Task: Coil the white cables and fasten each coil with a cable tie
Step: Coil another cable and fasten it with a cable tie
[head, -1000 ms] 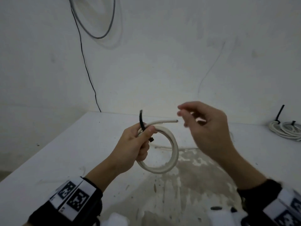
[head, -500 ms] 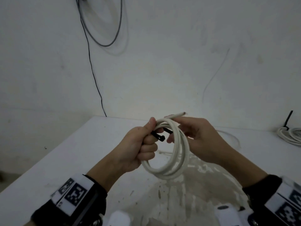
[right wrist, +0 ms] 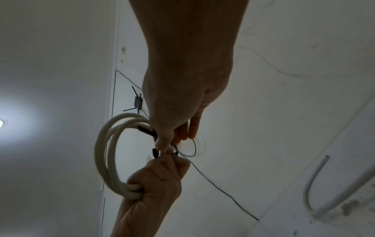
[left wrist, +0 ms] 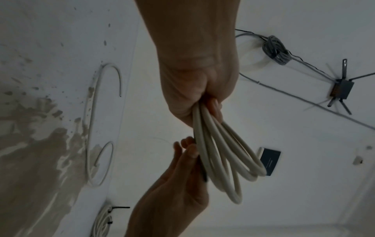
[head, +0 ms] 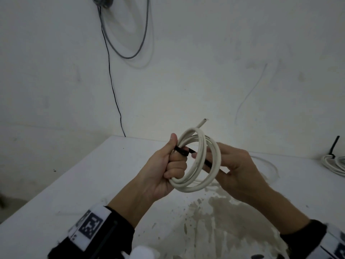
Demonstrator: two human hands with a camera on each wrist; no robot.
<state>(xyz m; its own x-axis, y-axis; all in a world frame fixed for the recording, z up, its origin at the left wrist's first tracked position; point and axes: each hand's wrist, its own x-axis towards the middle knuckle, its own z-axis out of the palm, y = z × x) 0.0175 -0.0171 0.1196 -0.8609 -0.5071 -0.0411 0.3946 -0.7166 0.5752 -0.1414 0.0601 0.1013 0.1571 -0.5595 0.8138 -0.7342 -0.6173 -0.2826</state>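
Note:
My left hand (head: 168,165) grips a white cable coil (head: 200,159) of about three loops, held upright above the table, its cut end sticking up to the right. A black cable tie (head: 183,151) wraps the coil beside my left thumb, and its tail runs through the loops toward my right hand (head: 235,171). That hand reaches from behind the coil and pinches the tie's tail. The left wrist view shows the coil (left wrist: 223,154) hanging from my left fist, with the right hand's fingers (left wrist: 189,150) against it. From the right wrist, the tie (right wrist: 147,131) crosses the coil (right wrist: 105,154).
A loose white cable (head: 268,165) lies on the white table (head: 93,184) behind my hands. A tied white coil (head: 334,163) with a black tie sits at the far right edge. Grey cable (head: 130,43) and a thin black wire hang on the wall. The tabletop is stained in front.
My right hand came in from the air to the coil and took hold of the tie's tail. The coil turned more edge-on and rose slightly. My left hand kept its grip.

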